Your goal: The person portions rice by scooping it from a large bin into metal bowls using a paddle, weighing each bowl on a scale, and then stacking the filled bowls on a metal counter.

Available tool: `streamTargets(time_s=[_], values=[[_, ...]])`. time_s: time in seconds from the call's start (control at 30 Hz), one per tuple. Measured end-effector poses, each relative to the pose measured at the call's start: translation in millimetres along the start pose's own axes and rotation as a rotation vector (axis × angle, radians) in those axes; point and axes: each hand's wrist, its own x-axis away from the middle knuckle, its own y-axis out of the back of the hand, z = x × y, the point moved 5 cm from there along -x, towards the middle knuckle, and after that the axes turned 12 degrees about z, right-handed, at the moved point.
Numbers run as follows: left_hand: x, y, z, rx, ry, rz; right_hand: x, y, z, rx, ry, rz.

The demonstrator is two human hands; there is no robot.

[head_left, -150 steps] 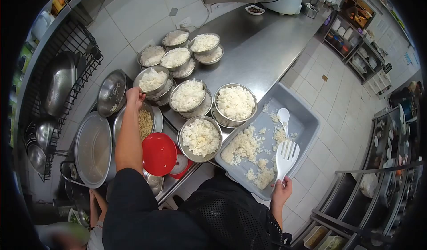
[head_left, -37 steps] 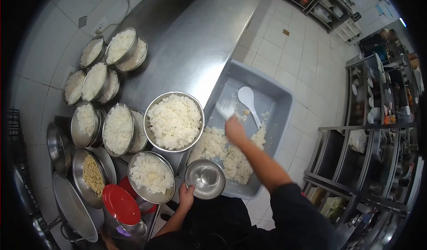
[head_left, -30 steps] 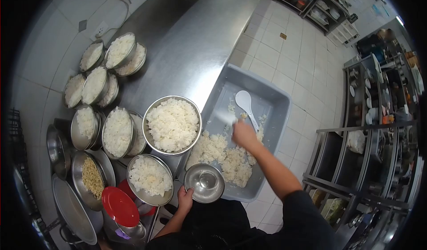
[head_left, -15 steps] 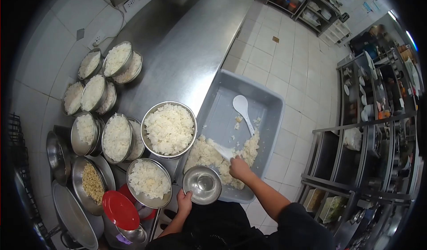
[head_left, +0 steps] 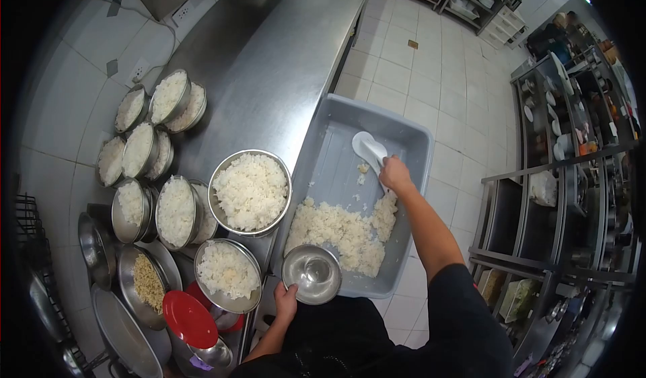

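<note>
My left hand (head_left: 286, 300) grips the rim of a small metal bowl (head_left: 311, 274), which holds no rice and is tilted over the near edge of a grey plastic tub (head_left: 422, 142). My right hand (head_left: 395, 173) is closed on a white rice paddle (head_left: 378, 155) above the tub's far right part. A second white paddle lies in the tub under it; the two overlap, so their outlines are hard to separate. Cooked rice (head_left: 336, 233) covers the near part of the tub floor, with a few loose clumps farther up.
Left of the tub, a steel counter (head_left: 269, 75) carries a large heaped rice bowl (head_left: 249, 192), another rice bowl (head_left: 229, 270) and several stacked ones. A bowl of chopped bits (head_left: 148, 282) and a red lid (head_left: 190, 319) sit near me. Metal shelving (head_left: 518, 243) stands at right.
My right hand has moved up and away from the rice with its paddle, over to the paddle lying in the tub. My left hand still holds the metal bowl, nearly in place.
</note>
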Motion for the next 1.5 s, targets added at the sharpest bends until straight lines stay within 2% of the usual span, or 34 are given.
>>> streamTargets(time_s=[0.07, 0.17, 0.2, 0.27, 0.4, 0.5, 0.53, 0.63, 0.8, 0.9, 0.97, 1.03, 1.1, 1.17, 1.33, 1.37, 1.43, 1.5], values=[[-4, -1, 0, 0.058, 0.014, 0.001, 9, -1, 12, -0.016, 0.182, -0.042], [0, -12, -8, 0.147, 0.036, 0.017, 6, -41, 26, 0.051, 0.231, 0.054], [-2, -11, -8, 0.12, 0.022, 0.021, 2, -41, 23, 0.044, 0.232, 0.051], [0, -1, -8, 0.072, 0.016, 0.019, -4, -38, 6, -0.003, 0.017, -0.046], [1, -2, -7, 0.03, 0.057, 0.017, 6, -22, -19, 0.12, 0.055, 0.032], [-1, -8, -14, 0.07, 0.033, 0.015, 43, -16, 6, 0.078, 0.064, -0.072], [0, -8, -13, 0.083, 0.039, 0.026, 45, -27, 13, 0.06, 0.14, -0.015], [-3, -4, -6, 0.043, 0.045, 0.045, 37, -51, 17, 0.063, 0.193, 0.072], [-4, -4, 0, 0.094, 0.042, 0.034, 7, -34, -10, 0.035, 0.028, -0.062], [-3, -6, -3, 0.088, 0.038, 0.056, 30, -39, -12, 0.066, 0.054, 0.019], [-3, -8, -4, 0.103, 0.019, 0.028, 70, -94, -9, 0.048, 0.076, 0.024], [-4, -6, -2, 0.098, 0.021, 0.022, 127, -148, -1, 0.123, 0.057, 0.195], [-3, -8, -1, 0.085, 0.032, 0.015, 182, -143, 15, 0.137, 0.093, 0.278], [-1, -7, -5, 0.076, 0.026, 0.019, 196, -93, 20, 0.064, 0.09, 0.253], [-2, -11, -4, 0.114, 0.016, 0.017, 124, -14, -40, -0.071, -0.052, 0.002], [-3, -11, -4, 0.147, -0.007, 0.008, 103, -17, -46, -0.072, -0.05, -0.004], [-3, -9, 1, 0.12, 0.007, 0.012, 76, -32, -57, -0.272, -0.162, -0.027], [-4, -4, 1, 0.082, 0.025, 0.025, 66, -72, -27, -0.289, -0.114, -0.01]])
